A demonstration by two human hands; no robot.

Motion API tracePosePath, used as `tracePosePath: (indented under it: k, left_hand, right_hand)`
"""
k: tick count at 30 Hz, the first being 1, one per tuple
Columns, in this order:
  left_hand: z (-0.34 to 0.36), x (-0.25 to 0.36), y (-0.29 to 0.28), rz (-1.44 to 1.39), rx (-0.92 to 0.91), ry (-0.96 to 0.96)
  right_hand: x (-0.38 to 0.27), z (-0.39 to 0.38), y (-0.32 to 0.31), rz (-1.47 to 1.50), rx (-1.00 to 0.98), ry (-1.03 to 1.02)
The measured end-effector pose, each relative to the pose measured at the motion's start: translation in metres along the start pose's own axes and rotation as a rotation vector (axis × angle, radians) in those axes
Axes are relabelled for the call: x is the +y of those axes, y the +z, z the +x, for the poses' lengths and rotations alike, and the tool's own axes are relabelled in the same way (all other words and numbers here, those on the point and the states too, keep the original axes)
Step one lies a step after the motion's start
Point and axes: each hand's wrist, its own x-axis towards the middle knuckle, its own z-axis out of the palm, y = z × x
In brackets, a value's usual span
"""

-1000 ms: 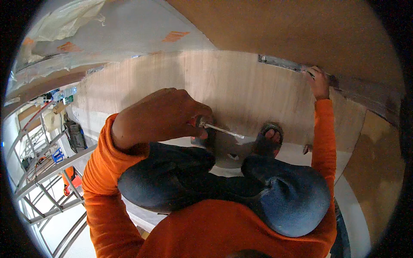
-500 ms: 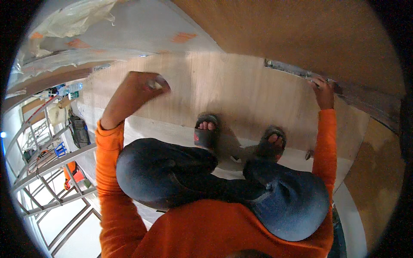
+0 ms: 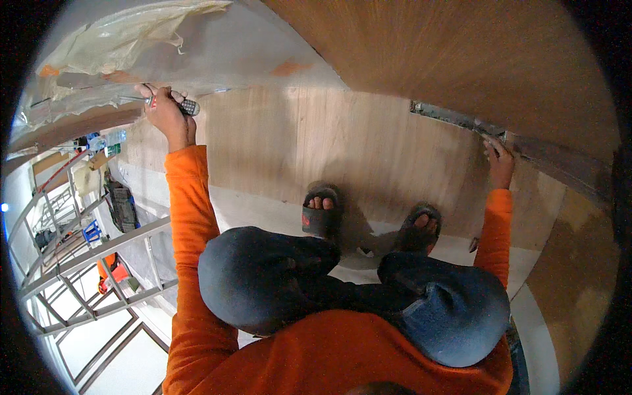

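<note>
My left hand is closed round a screwdriver with a black and red handle. Its thin metal shaft points left, towards the plastic-draped grey wall at the far left. At the foot of the wooden panel, on the right, my right hand has its fingers bent together beside a long narrow gap. Whatever those fingertips pinch is too small to make out. A dark skirting strip runs along the panel's foot, just right of that hand.
I squat on a wood-look floor in dark sandals. Plastic sheeting hangs at the far left. A metal ladder-like frame stands on the left, with a dark bag and a blue stool near it. A small dark piece lies near my right forearm.
My left hand has moved left and farther away, towards the grey wall, and the screwdriver in it now shows plainly. The right hand stays by the gap, its fingers slightly shifted.
</note>
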Motion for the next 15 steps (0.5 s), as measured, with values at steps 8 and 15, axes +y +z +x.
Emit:
tracePosePath:
  k: [8,15]
  left_hand:
    - [0.021,0.018,-0.046,0.026,-0.206,-0.111]
    - [-0.025,0.027,-0.025,-0.014,-0.167,-0.107]
  right_hand:
    - [-0.013,0.013,0.007,0.054,-0.009,0.122]
    - [-0.013,-0.012,-0.009,0.210,0.136,0.103]
